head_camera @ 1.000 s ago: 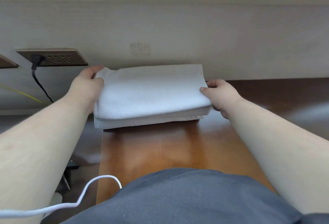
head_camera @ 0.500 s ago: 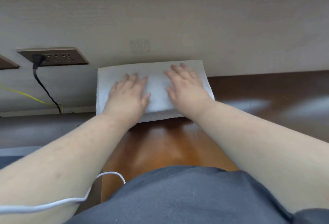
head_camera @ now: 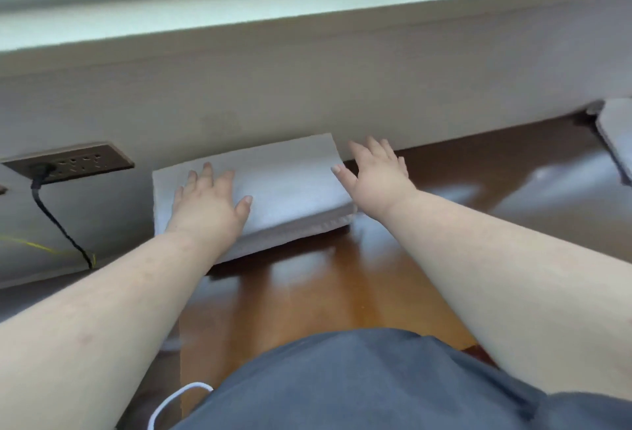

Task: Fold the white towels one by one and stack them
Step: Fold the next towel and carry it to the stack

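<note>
A stack of folded white towels (head_camera: 284,187) lies at the far left corner of the wooden table (head_camera: 307,293), against the wall. My left hand (head_camera: 208,204) rests flat on the left half of the top towel, fingers straight. My right hand (head_camera: 376,173) is spread open at the stack's right edge, fingers straight; whether it touches the towel I cannot tell. Another white towel (head_camera: 615,135) shows at the frame's right edge, partly cut off.
A brown wall socket plate (head_camera: 75,161) with a black plug and cable (head_camera: 54,217) sits left of the stack. A yellow wire (head_camera: 30,245) runs below it. A white cable (head_camera: 171,402) hangs near my grey shirt. The table's left edge drops off beside the stack.
From gripping the stack's sides, both hands moved on top and pressed flat. Now the right hand has slid to the stack's right edge and the view has swung right, showing another towel.
</note>
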Demonstrator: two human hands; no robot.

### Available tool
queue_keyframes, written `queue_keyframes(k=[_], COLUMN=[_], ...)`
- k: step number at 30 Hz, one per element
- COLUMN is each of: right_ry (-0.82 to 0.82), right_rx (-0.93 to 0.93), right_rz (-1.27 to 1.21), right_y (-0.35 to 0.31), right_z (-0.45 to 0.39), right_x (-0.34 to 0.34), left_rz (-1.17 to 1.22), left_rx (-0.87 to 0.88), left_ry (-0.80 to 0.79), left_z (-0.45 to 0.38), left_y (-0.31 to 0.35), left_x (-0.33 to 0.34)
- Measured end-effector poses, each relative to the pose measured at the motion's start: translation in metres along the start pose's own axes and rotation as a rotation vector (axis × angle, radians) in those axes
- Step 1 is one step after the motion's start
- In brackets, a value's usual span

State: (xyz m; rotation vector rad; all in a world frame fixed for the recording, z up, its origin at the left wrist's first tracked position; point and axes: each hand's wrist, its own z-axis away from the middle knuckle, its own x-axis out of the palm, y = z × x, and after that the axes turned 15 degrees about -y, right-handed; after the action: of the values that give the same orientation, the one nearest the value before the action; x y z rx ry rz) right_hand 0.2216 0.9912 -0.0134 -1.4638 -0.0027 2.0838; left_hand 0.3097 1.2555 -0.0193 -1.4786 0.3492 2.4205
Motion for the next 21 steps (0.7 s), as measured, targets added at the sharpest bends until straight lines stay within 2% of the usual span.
queue_keyframes(k=[3, 7, 12, 17, 21], right_ry=[0.092, 0.127, 0.187, 0.219, 0.266], right_rx=[0.062, 0.220, 0.341, 0.477, 0.560], right_rz=[0.003, 0.001, -0.089, 0.000, -0.022], right_y=[0.048, 0.119, 0.192, 0.267, 0.330], right_z=[0.027, 0.074, 0.161, 0.265, 0.355], right_x=[-0.039, -0.081, -0.124, -0.155, -0.190], left_rz=[-0.035, -0.082, -0.019, -0.074, -0.065], left_rx=[0.130, 0.358, 0.617, 0.734, 0.814], left_ry=[0.092, 0.202, 0.134, 0.126, 0.108], left_z=[0.010, 0.032, 0.071, 0.120, 0.179], left_y=[0.045, 0.125, 0.228, 0.334, 0.429], left_x=[-0.026, -0.065, -0.105, -0.115, -0.110])
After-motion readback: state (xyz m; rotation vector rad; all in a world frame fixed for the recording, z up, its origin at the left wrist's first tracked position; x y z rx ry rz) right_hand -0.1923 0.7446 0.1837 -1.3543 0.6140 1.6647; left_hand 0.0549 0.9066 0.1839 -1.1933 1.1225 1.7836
